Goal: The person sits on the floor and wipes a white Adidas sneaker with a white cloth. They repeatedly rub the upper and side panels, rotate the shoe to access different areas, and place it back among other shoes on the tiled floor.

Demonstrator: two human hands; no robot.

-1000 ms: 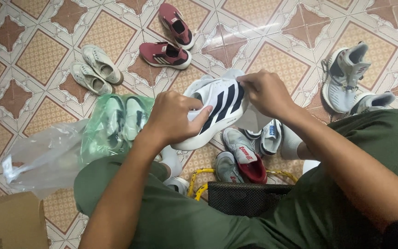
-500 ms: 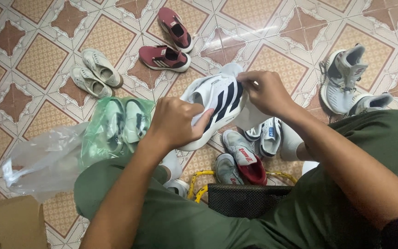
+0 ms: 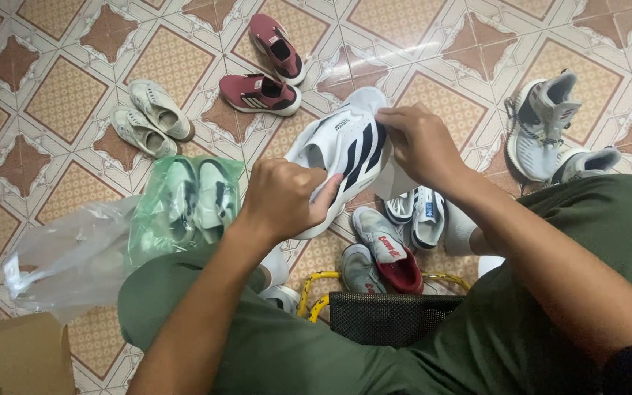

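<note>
— What do the hands hold?
— The left hand (image 3: 283,199) is closed around the heel end of a white shoe with black stripes (image 3: 345,150), and the right hand (image 3: 422,143) pinches its toe end.
— Where is the shoe?
— Raised above the tiled floor (image 3: 38,102), between the maroon pair (image 3: 268,69) far off and the grey-and-red shoe (image 3: 389,252) near the person's knees.

1. I see the white shoe (image 3: 345,157) as smooth synthetic with glossy black stripes.
2. The floor tiles (image 3: 53,95) look glazed and reflect light.
3. On the left, a clear plastic bag (image 3: 74,256) is thin, crinkled and shiny.
4. The maroon shoes (image 3: 261,93), far, look like matt knit cloth.
5. Near left, the cardboard box (image 3: 16,362) is matt.
</note>
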